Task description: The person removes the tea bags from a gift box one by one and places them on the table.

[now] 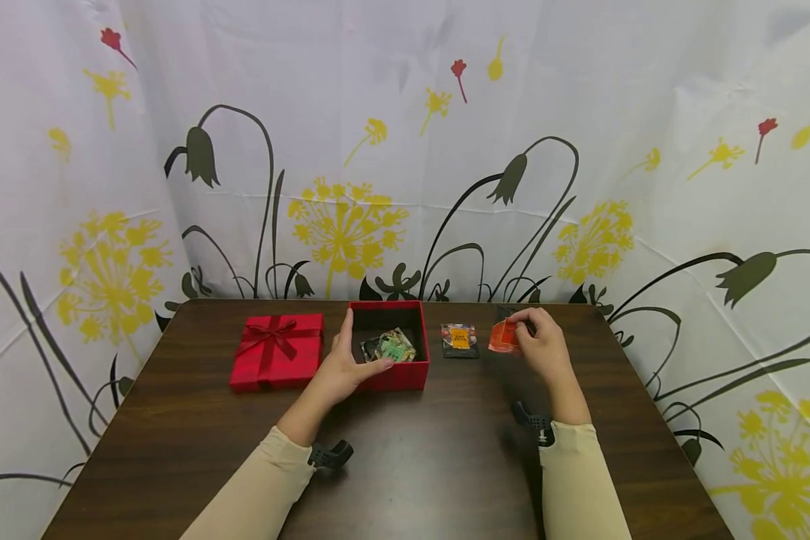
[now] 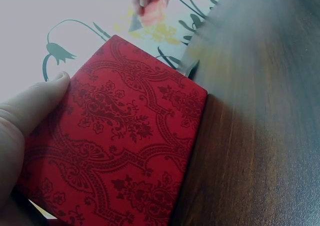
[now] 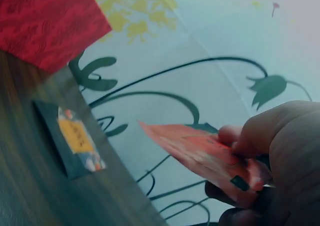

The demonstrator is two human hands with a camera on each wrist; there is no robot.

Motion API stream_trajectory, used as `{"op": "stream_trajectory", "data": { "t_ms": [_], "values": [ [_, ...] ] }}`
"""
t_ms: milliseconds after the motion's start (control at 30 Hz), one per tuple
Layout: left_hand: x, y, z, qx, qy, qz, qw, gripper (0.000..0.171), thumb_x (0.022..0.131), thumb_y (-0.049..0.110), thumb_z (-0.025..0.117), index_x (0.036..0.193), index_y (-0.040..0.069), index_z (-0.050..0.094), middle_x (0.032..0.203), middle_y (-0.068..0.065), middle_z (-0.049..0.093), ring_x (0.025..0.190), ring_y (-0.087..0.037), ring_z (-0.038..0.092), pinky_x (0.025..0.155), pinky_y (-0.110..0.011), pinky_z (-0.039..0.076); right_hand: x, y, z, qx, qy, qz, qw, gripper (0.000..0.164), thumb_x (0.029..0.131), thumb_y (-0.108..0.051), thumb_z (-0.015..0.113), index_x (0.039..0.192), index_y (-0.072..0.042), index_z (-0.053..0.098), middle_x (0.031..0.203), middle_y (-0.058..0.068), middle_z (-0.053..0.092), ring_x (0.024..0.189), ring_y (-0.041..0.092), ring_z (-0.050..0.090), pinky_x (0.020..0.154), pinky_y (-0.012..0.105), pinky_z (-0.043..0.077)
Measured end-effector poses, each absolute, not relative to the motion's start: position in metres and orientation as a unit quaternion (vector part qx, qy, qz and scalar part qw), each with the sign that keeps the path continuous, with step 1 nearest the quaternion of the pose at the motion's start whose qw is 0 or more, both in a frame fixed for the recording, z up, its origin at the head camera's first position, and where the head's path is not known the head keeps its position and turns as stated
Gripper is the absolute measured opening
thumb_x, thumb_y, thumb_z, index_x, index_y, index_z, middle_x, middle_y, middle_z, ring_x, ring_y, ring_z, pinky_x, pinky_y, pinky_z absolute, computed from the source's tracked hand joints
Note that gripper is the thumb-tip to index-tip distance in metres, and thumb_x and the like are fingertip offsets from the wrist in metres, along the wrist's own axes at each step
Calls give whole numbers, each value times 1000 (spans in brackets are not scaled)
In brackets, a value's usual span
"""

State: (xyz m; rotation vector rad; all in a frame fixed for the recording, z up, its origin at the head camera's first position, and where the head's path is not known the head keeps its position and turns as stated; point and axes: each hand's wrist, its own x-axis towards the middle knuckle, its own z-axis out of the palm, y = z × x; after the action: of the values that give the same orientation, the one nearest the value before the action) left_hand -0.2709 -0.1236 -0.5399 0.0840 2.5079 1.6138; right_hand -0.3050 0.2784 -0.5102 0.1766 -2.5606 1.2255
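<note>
An open red box (image 1: pixel 393 379) with a dark inside holds at least one green-labelled packet (image 1: pixel 396 346). My left hand (image 1: pixel 340 367) grips the box at its near left corner, the thumb lying along the front rim. In the left wrist view, the patterned red wall of the box (image 2: pixel 120 131) fills the middle, beside the thumb (image 2: pixel 47 93). My right hand (image 1: pixel 543 341) pinches an orange packet (image 1: pixel 503 337) to the right of the box. The right wrist view shows the orange packet (image 3: pixel 195 153) raised and tilted between thumb and fingers.
A red lid (image 1: pixel 277 352) with a ribbon bow lies left of the box. A dark packet with a yellow label (image 1: pixel 460 341) lies on the wooden table (image 1: pixel 432 450), between the box and my right hand. Behind the table hangs a white flowered curtain (image 1: pixel 391 112).
</note>
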Motion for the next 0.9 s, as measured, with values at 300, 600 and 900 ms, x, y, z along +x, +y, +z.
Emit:
{"op": "stream_trajectory", "data": {
  "t_ms": [300, 600, 900],
  "values": [
    [-271, -123, -541, 29, 841, 534, 83, 134, 87, 56, 88, 176, 34, -10, 182, -24, 6, 166, -53, 17, 126, -77, 27, -314, 294, -536, 40, -913, 397, 79, 48, 97, -3, 77, 142, -8, 60, 131, 25, 63, 113, 39, 66, 96, 51, 55],
    [-272, -123, -541, 27, 842, 532, 82, 134, 87, 57, 88, 176, 35, -10, 182, -24, 5, 166, -53, 17, 126, -78, 27, -316, 298, -551, 12, -904, 421, 79, 47, 97, -3, 77, 140, -14, 60, 121, 22, 67, 90, 31, 67, 74, 34, 53],
    [-272, -123, -540, 21, 846, 526, 81, 136, 84, 62, 88, 176, 37, -10, 182, -24, 6, 166, -53, 19, 126, -77, 28, -323, 297, -572, -8, -922, 379, 75, 24, 98, -12, 79, 121, -3, 76, 128, 28, 71, 117, 45, 66, 103, 59, 52]
  ]
}}
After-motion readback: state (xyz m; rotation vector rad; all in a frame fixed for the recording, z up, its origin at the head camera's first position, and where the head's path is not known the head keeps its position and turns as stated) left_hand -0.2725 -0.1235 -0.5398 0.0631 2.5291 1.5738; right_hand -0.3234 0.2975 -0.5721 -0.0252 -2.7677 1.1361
